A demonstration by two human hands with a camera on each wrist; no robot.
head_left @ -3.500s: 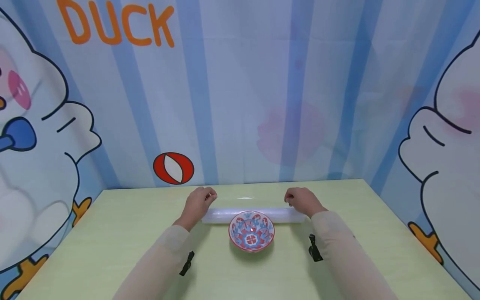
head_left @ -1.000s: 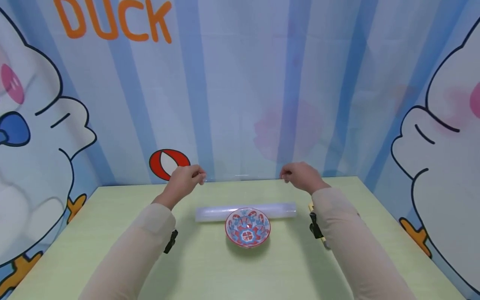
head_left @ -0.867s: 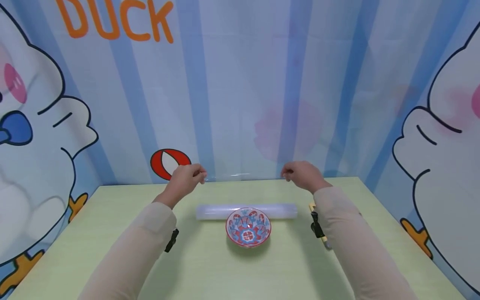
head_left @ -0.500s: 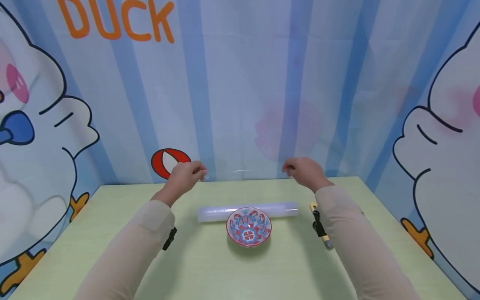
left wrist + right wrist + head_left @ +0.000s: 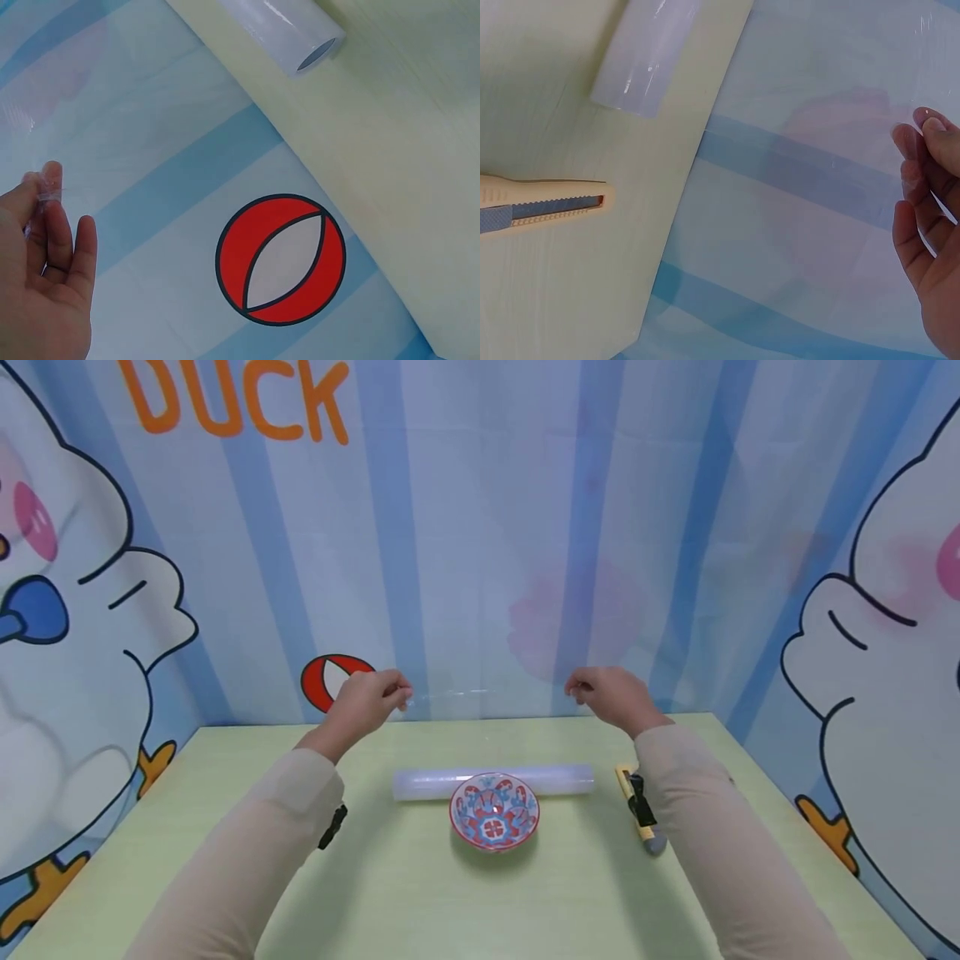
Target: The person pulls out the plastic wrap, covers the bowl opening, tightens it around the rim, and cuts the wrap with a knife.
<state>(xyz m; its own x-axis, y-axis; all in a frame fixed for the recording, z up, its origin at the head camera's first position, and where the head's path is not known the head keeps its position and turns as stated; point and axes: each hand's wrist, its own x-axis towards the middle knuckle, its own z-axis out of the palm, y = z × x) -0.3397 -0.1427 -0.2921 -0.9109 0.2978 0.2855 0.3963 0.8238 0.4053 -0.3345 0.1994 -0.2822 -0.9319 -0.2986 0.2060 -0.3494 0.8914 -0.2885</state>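
Note:
My left hand (image 5: pixel 365 703) is raised above the far table edge, its thumb and fingers pinching one corner of a clear sheet of cling film (image 5: pixel 468 692). In the left wrist view the film bunches at the fingertips (image 5: pixel 52 171). My right hand (image 5: pixel 613 697), level with it, pinches the other corner between thumb and index finger. The see-through sheet spans the gap between both hands, and glare marks it. Nearer me, a cling film roll (image 5: pixel 570 779) lies crosswise on the table. A red and blue patterned bowl (image 5: pixel 494 814) stands in front of it, hiding part of the roll.
A yellow utility knife (image 5: pixel 547 202) lies on the table (image 5: pixel 465 910) right of the roll, partly covered by the right wrist strap in the head view. Behind the table hangs a striped blue backdrop (image 5: pixel 480 527) with printed cartoons.
Both hands have moved up and away from the roll, drawing out more film, and are still rising slightly. The utility knife has come into view beside the right forearm. The bowl stays put.

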